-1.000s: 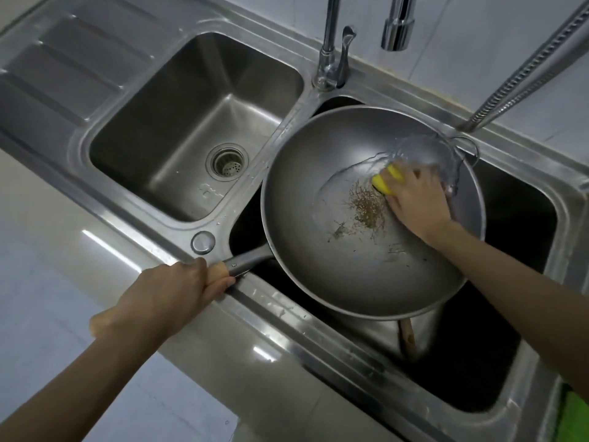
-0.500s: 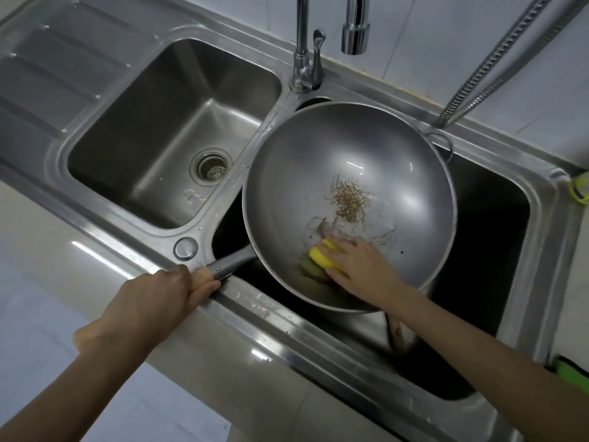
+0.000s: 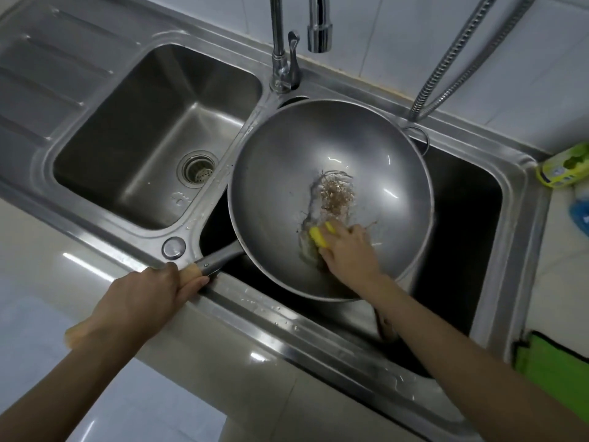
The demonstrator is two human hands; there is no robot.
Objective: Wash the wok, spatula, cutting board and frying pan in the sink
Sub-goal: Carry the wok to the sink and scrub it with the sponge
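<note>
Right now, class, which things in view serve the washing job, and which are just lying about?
In use: wok, sponge, left hand on the handle, right hand scrubbing, right basin.
Lying about: green cloth, bottles, left basin, hose.

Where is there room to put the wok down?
The left basin is bare except its drain, between the ribbed drainboard and the faucet. The right basin is crowded: the wok fills it, over a wooden handle. Bottles and a green cloth line the right counter.
</note>
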